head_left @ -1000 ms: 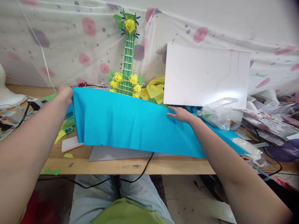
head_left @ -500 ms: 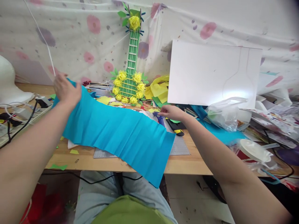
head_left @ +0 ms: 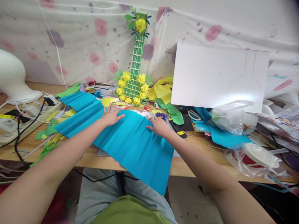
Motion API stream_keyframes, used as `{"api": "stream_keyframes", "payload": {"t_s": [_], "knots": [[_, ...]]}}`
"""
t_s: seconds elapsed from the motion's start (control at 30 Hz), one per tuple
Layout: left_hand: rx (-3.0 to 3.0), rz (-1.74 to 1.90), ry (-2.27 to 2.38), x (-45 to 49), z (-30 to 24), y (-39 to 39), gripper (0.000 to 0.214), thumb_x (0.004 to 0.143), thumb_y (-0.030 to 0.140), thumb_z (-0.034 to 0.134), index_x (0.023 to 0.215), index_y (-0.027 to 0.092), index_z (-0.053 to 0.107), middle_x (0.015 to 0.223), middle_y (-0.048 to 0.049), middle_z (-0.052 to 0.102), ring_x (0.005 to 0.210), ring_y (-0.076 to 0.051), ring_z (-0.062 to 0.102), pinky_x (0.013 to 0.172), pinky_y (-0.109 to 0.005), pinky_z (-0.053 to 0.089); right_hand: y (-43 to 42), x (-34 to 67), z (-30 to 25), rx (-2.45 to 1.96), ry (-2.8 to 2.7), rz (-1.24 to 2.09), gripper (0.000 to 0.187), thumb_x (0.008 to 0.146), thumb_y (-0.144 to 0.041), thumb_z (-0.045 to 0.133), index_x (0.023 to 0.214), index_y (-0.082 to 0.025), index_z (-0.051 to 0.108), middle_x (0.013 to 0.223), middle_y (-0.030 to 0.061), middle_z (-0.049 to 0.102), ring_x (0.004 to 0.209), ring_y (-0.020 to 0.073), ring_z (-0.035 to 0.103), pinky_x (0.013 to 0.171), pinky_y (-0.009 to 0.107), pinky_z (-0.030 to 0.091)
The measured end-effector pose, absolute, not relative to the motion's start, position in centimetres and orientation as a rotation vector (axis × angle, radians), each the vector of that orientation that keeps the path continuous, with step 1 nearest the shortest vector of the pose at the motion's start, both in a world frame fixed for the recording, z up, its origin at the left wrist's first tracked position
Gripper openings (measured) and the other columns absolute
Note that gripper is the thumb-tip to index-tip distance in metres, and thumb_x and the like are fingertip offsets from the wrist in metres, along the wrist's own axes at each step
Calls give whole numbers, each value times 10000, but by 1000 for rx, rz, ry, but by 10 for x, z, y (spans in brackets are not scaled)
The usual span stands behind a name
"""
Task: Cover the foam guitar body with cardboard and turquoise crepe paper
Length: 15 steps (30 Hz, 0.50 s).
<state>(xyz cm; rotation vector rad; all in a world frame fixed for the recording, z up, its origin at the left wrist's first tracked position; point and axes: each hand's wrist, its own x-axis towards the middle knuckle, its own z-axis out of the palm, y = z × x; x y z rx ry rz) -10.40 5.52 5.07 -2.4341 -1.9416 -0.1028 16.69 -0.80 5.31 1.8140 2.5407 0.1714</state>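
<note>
A long sheet of blue crepe paper lies across the wooden table, creased along its length, its near right corner hanging over the front edge. My left hand rests flat on its upper middle with the fingers spread. On the right part of the sheet lies my right hand, fingers stretched out and apart, palm down. Just behind that hand a blue glue gun is partly hidden. A green paper guitar with yellow paper roses leans on the wall behind.
A white board with a faint outline drawing leans at the right. Beside the paper are a yellow-and-black cutter and a plastic-wrapped tub. At the left stand a white foam head and a power strip with cables.
My left hand has let go of the paper's far left end and moved right onto its middle. The left end now lies folded on the table. My right hand has come down onto the sheet.
</note>
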Motion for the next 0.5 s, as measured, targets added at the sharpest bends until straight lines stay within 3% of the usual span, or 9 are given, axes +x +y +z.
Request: {"api": "stream_keyframes", "payload": {"t_s": [0.07,0.17,0.23,0.33,0.43,0.5], "knots": [[-2365,-169,-2083,-110,49,56,668,857,613,260,1411,244,309,1515,-123,174,1392,-349,77,1062,-577,124,-6,162,51,1840,2558,128,431,876,-439,481,1104,-80,550,1099,188,601,1045,285,529,892,357,371],[-2100,-343,-2289,-134,56,60,581,912,481,205,1365,158,373,1442,-169,320,1360,-310,216,1058,-497,222,-2,157,48,1952,2551,-16,348,877,-416,490,1033,-118,576,1080,154,602,1035,261,542,877,333,389],[-1947,-359,-2439,-158,62,63,566,891,467,312,1350,141,369,1364,-186,414,1269,-303,368,992,-450,330,2,155,46,2045,2516,-108,297,887,-399,472,1010,-150,576,1072,132,592,982,240,571,827,317,412],[-1834,-153,-2599,-192,69,65,758,746,535,552,1331,96,355,1323,-214,446,1195,-332,435,912,-429,395,7,150,45,2141,2479,-135,273,920,-365,395,1019,-170,559,1101,124,566,913,223,597,749,304,428],[-1790,2,-2631,-214,72,63,830,658,541,647,1271,44,387,1230,-225,527,1113,-317,501,838,-372,432,13,142,50,2178,2493,-134,275,927,-347,366,1030,-161,542,1136,131,561,938,233,591,711,294,423],[-1828,77,-2627,-220,74,63,764,643,518,668,1195,31,459,1140,-206,592,1039,-299,549,795,-335,439,17,137,57,2187,2511,-191,260,920,-350,381,1013,-165,538,1100,119,591,945,231,588,692,283,415]]}}
